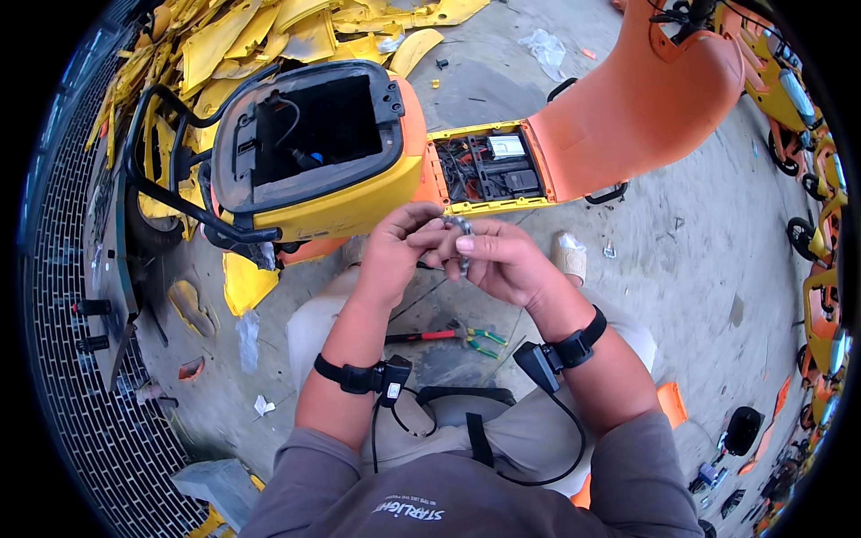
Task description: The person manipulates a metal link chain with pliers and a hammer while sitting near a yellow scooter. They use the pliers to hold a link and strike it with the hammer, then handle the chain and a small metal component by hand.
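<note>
In front of me, my left hand (408, 242) and my right hand (504, 258) meet with bent fingers. Between them is a small, narrow grey metal piece (465, 262), partly covered by the fingers; its kind cannot be made out. The right thumb presses on it, and the left fingertips touch its upper part. Just beyond the hands stands a yellow and orange scooter (336, 204). Its seat compartment (392, 134) is uncovered, and the floorboard bay (489, 166) shows wiring and dark modules.
On the floor between my legs lie a hammer (421, 337) with a red and black handle and green-handled pliers (487, 339). Yellow body panels (260, 36) are heaped at the far left. Several scooters (812, 238) line the right side. A yellow panel piece (248, 282) lies left of my arms.
</note>
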Available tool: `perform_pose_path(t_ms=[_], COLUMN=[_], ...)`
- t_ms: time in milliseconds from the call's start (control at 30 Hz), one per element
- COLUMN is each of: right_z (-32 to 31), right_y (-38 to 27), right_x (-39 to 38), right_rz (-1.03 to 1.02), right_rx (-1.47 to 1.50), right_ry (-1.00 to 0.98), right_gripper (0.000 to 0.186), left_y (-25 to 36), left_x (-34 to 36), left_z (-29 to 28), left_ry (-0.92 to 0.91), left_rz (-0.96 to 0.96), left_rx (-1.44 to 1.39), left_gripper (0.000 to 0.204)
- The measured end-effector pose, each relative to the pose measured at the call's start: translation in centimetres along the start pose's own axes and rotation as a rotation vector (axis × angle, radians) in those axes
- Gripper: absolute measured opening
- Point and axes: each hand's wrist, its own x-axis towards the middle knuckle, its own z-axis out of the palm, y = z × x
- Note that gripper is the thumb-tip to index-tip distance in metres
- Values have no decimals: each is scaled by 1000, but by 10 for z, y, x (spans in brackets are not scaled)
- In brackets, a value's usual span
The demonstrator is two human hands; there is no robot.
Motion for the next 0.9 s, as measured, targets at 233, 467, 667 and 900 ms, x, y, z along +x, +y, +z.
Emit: perform_pose_path(t_ms=[233, 467, 667, 900], right_z=[19, -2, 8, 3], right_y=[-14, -9, -14, -13], right_x=[-2, 5, -3, -7], right_rz=[19, -180, -91, -139], right_rx=[81, -38, 15, 37], right_ry=[-57, -124, 118, 26], right_gripper=[43, 35, 31, 38], left_y=[8, -8, -2, -3], left_x=[-3, 4, 2, 2], left_z=[5, 6, 10, 10], left_ry=[-331, -12, 43, 20], left_rz=[-93, -136, -107, -73], left_rx=[-236, -54, 108, 173], left_gripper=[24, 25, 23, 24])
